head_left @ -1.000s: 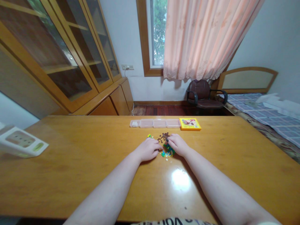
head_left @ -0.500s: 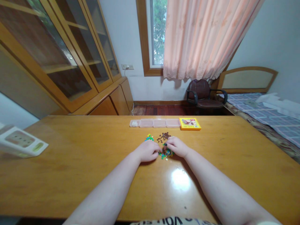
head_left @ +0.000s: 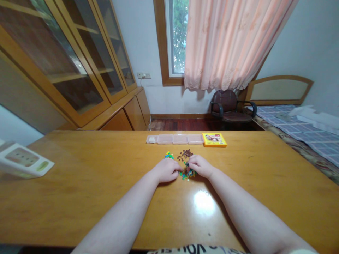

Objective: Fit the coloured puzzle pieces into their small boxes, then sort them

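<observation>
A mixed pile of small coloured pieces (head_left: 190,173), mostly green, blue and white, lies between my two hands. My left hand (head_left: 166,170) rests on the table at the pile's left edge, its index finger reaching into it and the thumb apart. My right hand (head_left: 200,165) is over the pile's right side, fingers bent together around a small black piece (head_left: 187,164) at their tips. Beyond it sits a loose heap of brown pieces (head_left: 186,153). Behind my left hand is a smaller group of yellow, green and blue pieces (head_left: 168,155), partly hidden.
Clear plastic compartments (head_left: 165,139) stand in a row near the far edge of the wooden table (head_left: 92,183). At their right end is a yellow box (head_left: 214,139). A white device (head_left: 25,160) stands at the far left. Past the table are a chair (head_left: 229,106) and a bed.
My left index finger has stretched slightly further right into the pile. The right hand has barely shifted and keeps the black piece at its fingertips.
</observation>
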The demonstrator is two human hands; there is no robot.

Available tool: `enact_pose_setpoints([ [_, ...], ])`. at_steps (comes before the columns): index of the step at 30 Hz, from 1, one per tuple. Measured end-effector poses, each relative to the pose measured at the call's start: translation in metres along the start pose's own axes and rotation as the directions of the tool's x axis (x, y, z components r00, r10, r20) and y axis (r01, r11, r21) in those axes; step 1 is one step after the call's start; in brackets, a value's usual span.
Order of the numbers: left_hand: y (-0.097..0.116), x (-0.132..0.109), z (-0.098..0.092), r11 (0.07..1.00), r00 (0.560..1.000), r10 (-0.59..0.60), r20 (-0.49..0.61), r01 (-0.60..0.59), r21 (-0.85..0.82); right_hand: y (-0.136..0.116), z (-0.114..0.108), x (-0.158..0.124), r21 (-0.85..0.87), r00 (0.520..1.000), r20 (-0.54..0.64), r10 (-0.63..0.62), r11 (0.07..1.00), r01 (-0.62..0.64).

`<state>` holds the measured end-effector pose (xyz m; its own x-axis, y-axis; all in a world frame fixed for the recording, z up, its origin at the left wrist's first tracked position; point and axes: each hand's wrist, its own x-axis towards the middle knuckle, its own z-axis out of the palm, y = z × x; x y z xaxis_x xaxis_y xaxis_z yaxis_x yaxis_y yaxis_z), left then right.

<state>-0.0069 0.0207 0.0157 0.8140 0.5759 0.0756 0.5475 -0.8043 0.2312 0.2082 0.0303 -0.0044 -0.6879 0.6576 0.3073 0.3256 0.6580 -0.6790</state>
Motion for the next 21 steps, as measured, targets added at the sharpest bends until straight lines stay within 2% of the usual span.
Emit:
enact_pose_setpoints([
  [2, 0.0, -0.001, -0.001, 1.0, 1.0, 0.002, -0.008, -0.002, -0.022, 0.0, 0.001, 0.001, -0.058, 1.0, -0.006, 0.028, 0.998, -0.028],
  [4, 0.001, -0.001, -0.003, 0.999, 1.0, 0.017, -0.007, -0.018, -0.052, 0.002, 0.001, 0.002, -0.142, 0.995, -0.062, 0.078, 0.986, -0.086],
  [7, 0.001, -0.001, -0.003, 0.997, 0.999, 0.035, 0.015, -0.034, -0.065, 0.005, 0.0, 0.001, -0.228, 0.968, -0.202, 0.15, 0.954, -0.196],
  [10, 0.001, 0.0, 0.0, 1.0, 1.0, -0.009, 0.027, 0.009, -0.013, 0.008, -0.001, -0.001, -0.237, 0.919, -0.343, 0.193, 0.929, -0.284],
  [14, -0.001, 0.001, 0.002, 0.992, 0.995, -0.104, 0.009, 0.103, 0.078, 0.013, -0.001, -0.003, -0.167, 0.85, -0.471, 0.238, 0.922, -0.35],
  [18, -0.004, 0.001, 0.003, 0.982, 0.987, -0.155, -0.029, 0.158, 0.1, 0.019, 0.002, -0.003, 0.002, 0.769, -0.54, 0.341, 0.915, -0.404],
  [20, -0.005, 0.001, 0.003, 0.98, 0.985, -0.165, -0.044, 0.169, 0.104, 0.021, 0.002, -0.003, 0.069, 0.757, -0.529, 0.383, 0.909, -0.412],
  [21, -0.006, 0.001, 0.004, 0.979, 0.984, -0.169, -0.048, 0.174, 0.107, 0.021, 0.003, -0.002, 0.077, 0.776, -0.5, 0.384, 0.912, -0.402],
])
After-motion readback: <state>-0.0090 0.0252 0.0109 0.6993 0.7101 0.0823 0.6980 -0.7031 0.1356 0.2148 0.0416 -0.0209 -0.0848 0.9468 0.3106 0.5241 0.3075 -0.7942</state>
